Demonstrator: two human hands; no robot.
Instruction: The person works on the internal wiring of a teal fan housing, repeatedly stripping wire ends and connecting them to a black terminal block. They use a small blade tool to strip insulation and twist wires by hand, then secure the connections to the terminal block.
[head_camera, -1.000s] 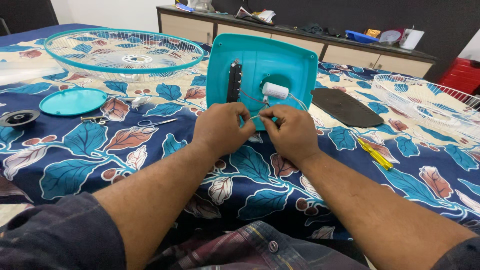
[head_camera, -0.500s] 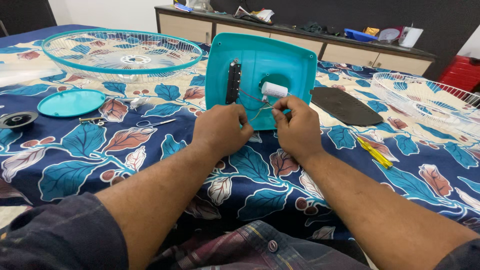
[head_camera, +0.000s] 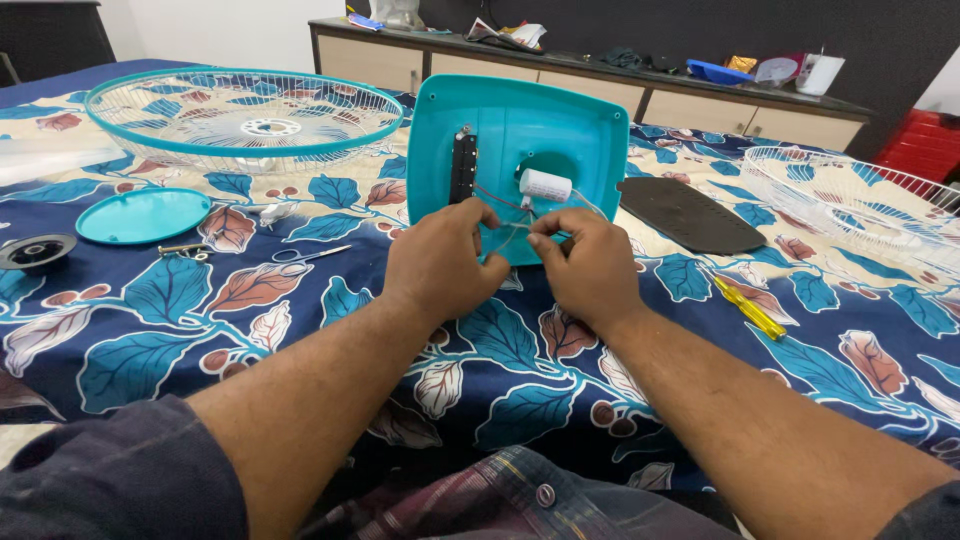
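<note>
A teal plastic fan base (head_camera: 520, 130) lies upside down on the flowered cloth, with a black switch strip (head_camera: 463, 168) and a white cylinder capacitor (head_camera: 546, 185) inside it. Thin wires (head_camera: 515, 228) run from these toward the base's near edge. My left hand (head_camera: 442, 265) and my right hand (head_camera: 590, 270) meet at that edge, fingertips pinched on the wires between them.
A teal-rimmed fan grille (head_camera: 245, 115) lies at the back left, a white grille (head_camera: 860, 195) at the right. A teal round cover (head_camera: 143, 215), a black disc (head_camera: 35, 250), scissors (head_camera: 305, 255), a black plate (head_camera: 690, 215) and a yellow screwdriver (head_camera: 748, 308) lie around. A cabinet (head_camera: 600, 85) stands behind.
Both hands stay pinched on the wires at the base's near edge. The fingers have shifted slightly as they work the wires.
</note>
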